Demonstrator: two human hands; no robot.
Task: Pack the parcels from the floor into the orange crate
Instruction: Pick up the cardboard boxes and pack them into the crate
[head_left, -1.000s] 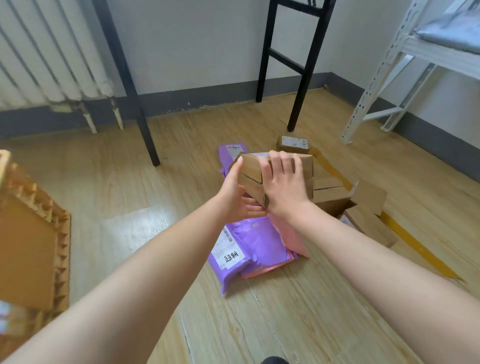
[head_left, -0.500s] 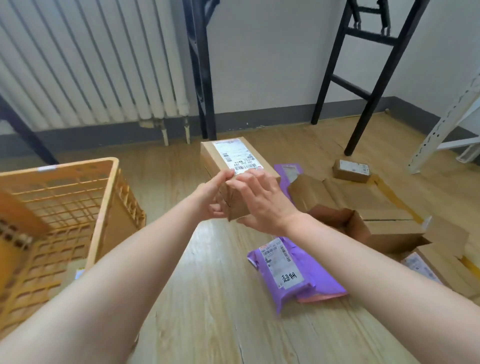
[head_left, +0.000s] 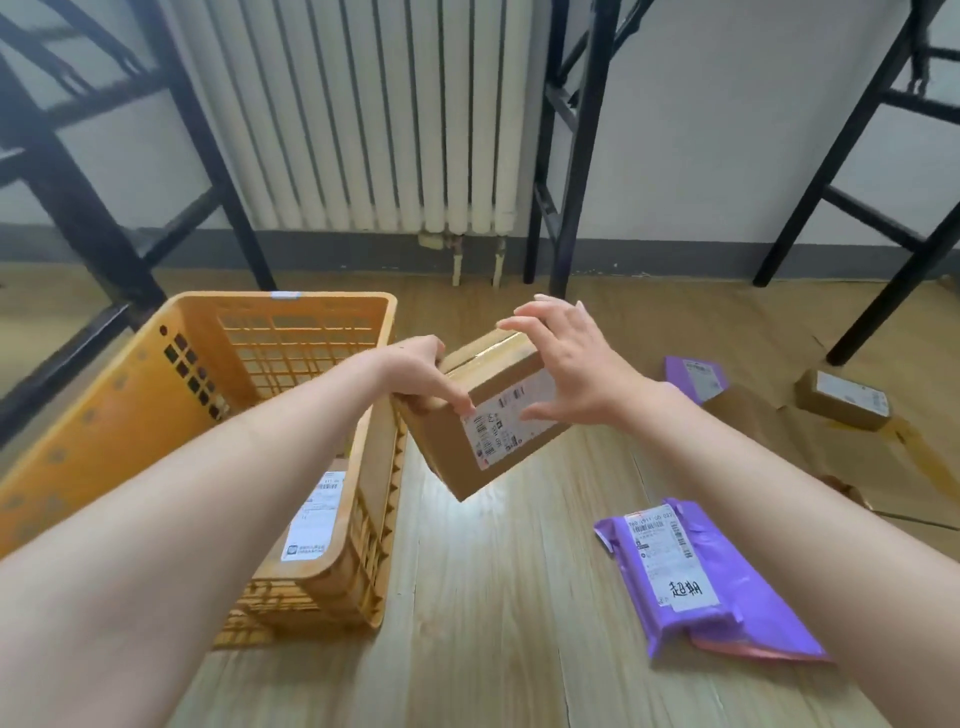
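Floor (head_left: 493, 623): pale wood-grain planks, glossy, with glare under the load. At left stands the orange crate (head_left: 104, 415), moulded plastic with lattice walls and a rounded rim; one labelled parcel (head_left: 311, 519) already lies inside against its right wall. Next, the cardboard box (head_left: 498, 431): plain brown, taped seam, white printed label on the upward face, airborne and tipped corner-down, just beside the crate's right rim and not yet over the opening. Change from half a second earlier: the box sat level between both hands, farther right; it has since swung leftward and tilted, and one hand has come off. Judgement: transfer nearly done, the drop into the crate comes next. Unpacked on the floor at right: a purple mailer (head_left: 701, 587), soft glossy poly, flat; a second purple mailer (head_left: 696, 376); a small brown box (head_left: 844, 400) on flattened cardboard (head_left: 769, 431). The left hand (head_left: 421, 379) grips the box's upper-left edge, fingers curled. The right hand (head_left: 566, 364) holds nothing, fingers spread over the box; thumb contact cannot be told.
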